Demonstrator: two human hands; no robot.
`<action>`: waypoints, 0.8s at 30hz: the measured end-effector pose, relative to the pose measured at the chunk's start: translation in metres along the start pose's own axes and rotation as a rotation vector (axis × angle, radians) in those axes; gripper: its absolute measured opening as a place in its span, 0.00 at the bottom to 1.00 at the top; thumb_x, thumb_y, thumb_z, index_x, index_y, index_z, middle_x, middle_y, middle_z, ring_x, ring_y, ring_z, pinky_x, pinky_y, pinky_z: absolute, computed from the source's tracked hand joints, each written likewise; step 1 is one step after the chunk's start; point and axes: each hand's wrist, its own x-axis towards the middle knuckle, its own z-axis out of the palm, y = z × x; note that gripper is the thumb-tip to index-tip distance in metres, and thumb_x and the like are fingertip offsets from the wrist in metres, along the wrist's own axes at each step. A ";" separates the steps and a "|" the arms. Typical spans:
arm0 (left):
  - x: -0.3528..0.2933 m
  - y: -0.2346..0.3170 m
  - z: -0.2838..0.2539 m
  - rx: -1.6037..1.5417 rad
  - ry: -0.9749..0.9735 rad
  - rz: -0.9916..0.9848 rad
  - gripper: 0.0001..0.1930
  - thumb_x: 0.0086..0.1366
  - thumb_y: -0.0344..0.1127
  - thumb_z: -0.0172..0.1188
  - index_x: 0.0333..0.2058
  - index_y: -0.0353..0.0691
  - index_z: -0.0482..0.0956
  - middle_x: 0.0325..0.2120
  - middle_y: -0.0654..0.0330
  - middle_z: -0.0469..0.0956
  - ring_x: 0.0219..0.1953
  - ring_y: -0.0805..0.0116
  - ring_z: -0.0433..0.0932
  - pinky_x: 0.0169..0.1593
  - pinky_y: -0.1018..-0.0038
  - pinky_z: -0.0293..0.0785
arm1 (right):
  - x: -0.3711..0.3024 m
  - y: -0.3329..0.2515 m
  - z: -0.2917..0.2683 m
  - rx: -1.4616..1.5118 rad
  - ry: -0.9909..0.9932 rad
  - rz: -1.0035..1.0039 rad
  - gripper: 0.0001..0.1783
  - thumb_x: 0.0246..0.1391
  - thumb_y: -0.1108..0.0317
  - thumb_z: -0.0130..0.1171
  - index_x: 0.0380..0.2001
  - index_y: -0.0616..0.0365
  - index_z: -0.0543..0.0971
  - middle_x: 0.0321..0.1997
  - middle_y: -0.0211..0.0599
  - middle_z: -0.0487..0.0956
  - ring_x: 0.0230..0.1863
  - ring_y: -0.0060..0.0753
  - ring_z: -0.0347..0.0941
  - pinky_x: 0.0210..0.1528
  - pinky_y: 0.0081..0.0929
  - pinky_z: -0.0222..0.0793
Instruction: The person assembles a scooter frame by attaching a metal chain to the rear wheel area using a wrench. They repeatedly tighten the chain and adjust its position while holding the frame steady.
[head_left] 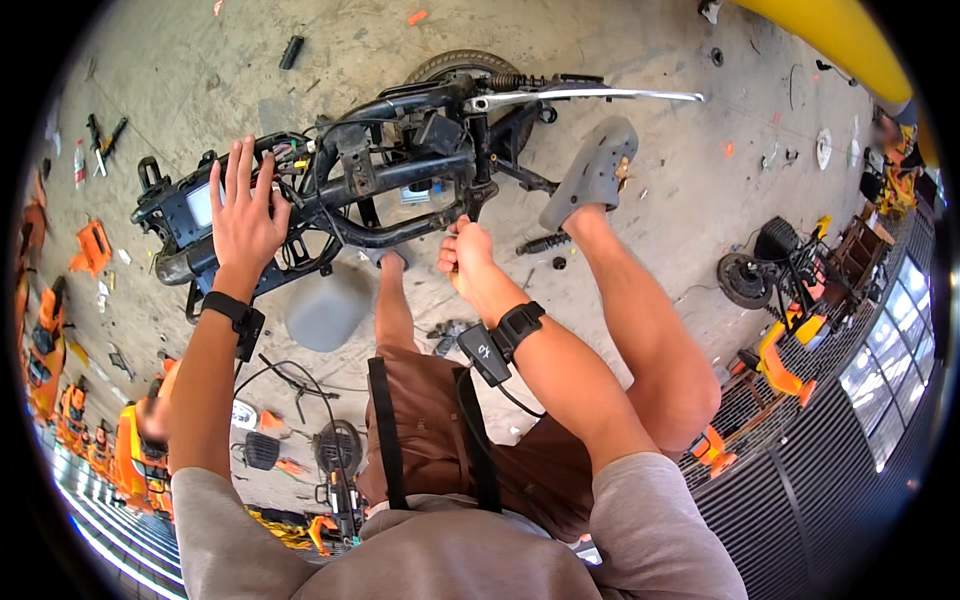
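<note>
A stripped black scooter frame [345, 185] lies on its side on the concrete floor, its rear wheel [462, 66] at the far side. My left hand [245, 220] rests over the frame's left end, fingers stretched out, beside a black box with a pale panel [199, 207] and loose wiring [292, 160]. My right hand [467, 254] is closed by the end of the lower tube [395, 236]; whatever its fingers hold is hidden. Across the frame's far right runs a long silver metal bar [590, 96]. A shock absorber [543, 244] lies on the floor right of my right hand.
My foot in a grey clog [597, 170] stands right of the frame. A grey rounded cover [328, 307] lies near its left end. Pliers-like tools [103, 143] and an orange piece [92, 247] lie at far left. Another partly stripped scooter [785, 265] stands at right, below a yellow post [840, 40].
</note>
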 end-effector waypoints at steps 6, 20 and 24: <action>0.001 0.004 0.002 0.020 0.025 0.013 0.23 0.61 0.37 0.52 0.56 0.41 0.72 0.68 0.54 0.57 0.70 0.58 0.54 0.71 0.56 0.45 | -0.014 -0.014 -0.016 0.020 -0.082 0.038 0.11 0.66 0.60 0.42 0.30 0.52 0.64 0.16 0.23 0.56 0.14 0.20 0.50 0.15 0.26 0.46; -0.007 -0.006 0.021 0.111 0.097 0.079 0.22 0.67 0.41 0.49 0.59 0.49 0.71 0.66 0.61 0.61 0.67 0.63 0.60 0.70 0.61 0.48 | -0.033 -0.124 -0.089 -0.940 -0.023 0.004 0.15 0.62 0.58 0.55 0.44 0.56 0.75 0.13 0.18 0.57 0.10 0.15 0.47 0.11 0.21 0.40; -0.006 -0.014 0.023 0.157 0.105 0.107 0.21 0.69 0.42 0.48 0.60 0.51 0.70 0.66 0.63 0.62 0.67 0.64 0.61 0.70 0.62 0.50 | -0.020 -0.164 -0.086 -1.081 -0.236 0.075 0.10 0.63 0.58 0.55 0.40 0.52 0.72 0.14 0.16 0.56 0.10 0.10 0.43 0.10 0.16 0.37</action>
